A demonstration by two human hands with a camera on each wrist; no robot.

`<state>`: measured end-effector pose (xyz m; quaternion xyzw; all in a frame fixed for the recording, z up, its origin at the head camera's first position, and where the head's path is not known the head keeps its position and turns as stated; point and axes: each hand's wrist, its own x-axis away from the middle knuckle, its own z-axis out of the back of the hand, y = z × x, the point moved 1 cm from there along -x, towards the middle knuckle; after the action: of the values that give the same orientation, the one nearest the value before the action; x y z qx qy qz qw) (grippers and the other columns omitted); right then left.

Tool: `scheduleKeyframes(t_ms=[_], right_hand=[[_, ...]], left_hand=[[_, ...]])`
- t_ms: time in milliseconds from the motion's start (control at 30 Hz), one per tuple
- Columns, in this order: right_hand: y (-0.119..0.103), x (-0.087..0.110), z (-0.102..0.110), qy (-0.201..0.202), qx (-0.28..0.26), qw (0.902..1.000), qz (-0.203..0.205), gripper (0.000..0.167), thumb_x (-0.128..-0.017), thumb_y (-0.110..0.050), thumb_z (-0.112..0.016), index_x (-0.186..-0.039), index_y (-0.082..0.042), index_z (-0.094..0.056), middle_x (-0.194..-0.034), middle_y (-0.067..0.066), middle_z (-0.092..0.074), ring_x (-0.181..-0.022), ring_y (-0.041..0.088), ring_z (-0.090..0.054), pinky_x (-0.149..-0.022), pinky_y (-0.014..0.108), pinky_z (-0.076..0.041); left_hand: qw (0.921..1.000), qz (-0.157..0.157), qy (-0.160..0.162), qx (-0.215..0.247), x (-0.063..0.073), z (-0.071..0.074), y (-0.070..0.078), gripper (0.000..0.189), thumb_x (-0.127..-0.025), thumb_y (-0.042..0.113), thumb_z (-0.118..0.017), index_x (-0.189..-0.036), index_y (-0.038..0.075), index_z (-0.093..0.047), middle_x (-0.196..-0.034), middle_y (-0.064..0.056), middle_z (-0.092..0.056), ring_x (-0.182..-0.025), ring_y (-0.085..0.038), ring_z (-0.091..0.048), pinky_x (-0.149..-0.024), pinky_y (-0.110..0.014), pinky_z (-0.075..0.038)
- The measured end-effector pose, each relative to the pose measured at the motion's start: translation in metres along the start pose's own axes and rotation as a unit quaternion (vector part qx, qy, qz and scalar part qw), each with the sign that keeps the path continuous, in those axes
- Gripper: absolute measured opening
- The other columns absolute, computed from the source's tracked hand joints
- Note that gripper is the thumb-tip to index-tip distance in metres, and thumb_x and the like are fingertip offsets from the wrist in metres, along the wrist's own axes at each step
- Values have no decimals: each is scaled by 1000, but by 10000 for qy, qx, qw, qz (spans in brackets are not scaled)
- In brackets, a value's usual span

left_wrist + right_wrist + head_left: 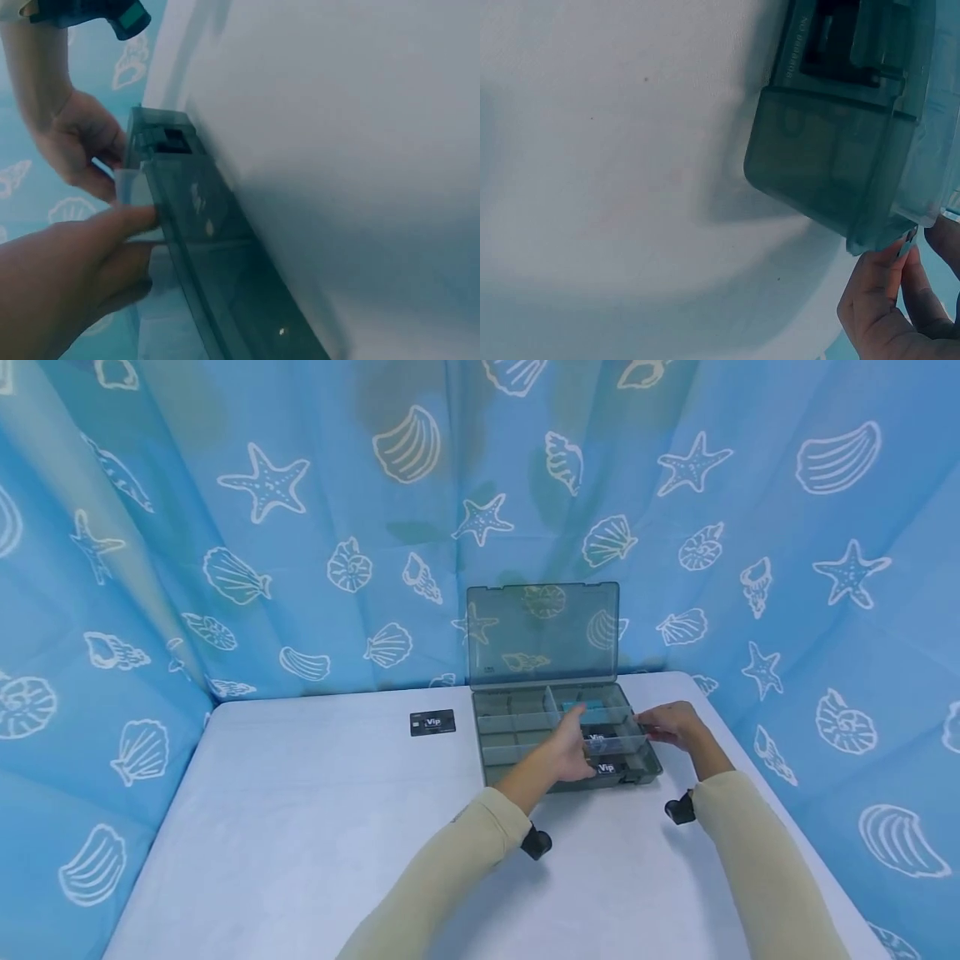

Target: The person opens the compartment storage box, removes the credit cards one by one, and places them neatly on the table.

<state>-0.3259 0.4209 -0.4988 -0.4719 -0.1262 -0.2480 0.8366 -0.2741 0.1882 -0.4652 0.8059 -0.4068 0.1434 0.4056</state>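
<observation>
A grey see-through compartment box (525,783) stands on the table with its lid (543,635) raised. Clear dividers (517,750) cross it lengthwise. Inside, at the right, lie black "Vip" cards (606,768) and a blue item (592,705). My left hand (562,756) reaches over the front wall among the right compartments, thumb raised and fingers extended; its fingertips are partly hidden. The right hand (671,727) pinches the box's right rim, beside the end of a clear divider. In the right wrist view, the right fingers (877,281) meet the box's corner.
Another black "Vip" card (432,722) lies on the white table (300,793), left of the box. A blue shell-patterned curtain (337,527) hangs behind and along both sides. Black wrist devices (536,842) sit at the cuffs.
</observation>
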Motion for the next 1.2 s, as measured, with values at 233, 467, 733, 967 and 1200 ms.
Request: scheduleKeyframes(t_ms=[233,467,733,967,1200], right_hand=[[2,0,3,34,-123,9999,15,47,-96,-17,-61,-133,10,-50,-123,19,-53,-104,28,-57,-81,28,-57],[4,-2,5,-24,-178,9998,-48,51,-96,-19,-60,-136,10,-46,-127,20,-50,-109,30,-54,-81,28,-56],[5,-1,1,-16,-203,9998,-53,50,-95,-18,-62,-134,9,-48,-122,18,-51,-104,27,-55,-78,26,-56],[5,3,0,-40,-233,9997,16,45,-95,-16,-63,-130,10,-53,-115,16,-55,-92,22,-58,-79,28,-57],[2,3,4,-163,-144,9998,23,46,-96,-16,-62,-131,11,-52,-118,18,-55,-98,25,-58,-82,28,-56]], left_hand=[[9993,-42,370,-34,-13,-9,-5,87,-98,52,-45,-154,-1,-6,-159,-26,-2,-146,-42,1,-118,-55,-6],[9994,-7,137,320,-19,-3,-9,96,-96,58,-42,-146,-18,-11,-157,-31,-3,-146,-42,-4,-118,-52,-13],[9971,-319,337,609,-13,-1,-14,102,-94,64,-40,-143,-21,-16,-154,-35,-10,-144,-46,-7,-118,-53,-11],[9919,-1007,774,-43,-9,-6,-25,61,-102,31,-44,-137,-17,-34,-138,-36,-39,-135,-47,-34,-114,-56,-23],[9645,-1439,932,-2010,-19,-18,-26,24,-94,3,-61,-115,-9,-58,-100,-17,-63,-95,-29,-65,-91,-39,-54]])
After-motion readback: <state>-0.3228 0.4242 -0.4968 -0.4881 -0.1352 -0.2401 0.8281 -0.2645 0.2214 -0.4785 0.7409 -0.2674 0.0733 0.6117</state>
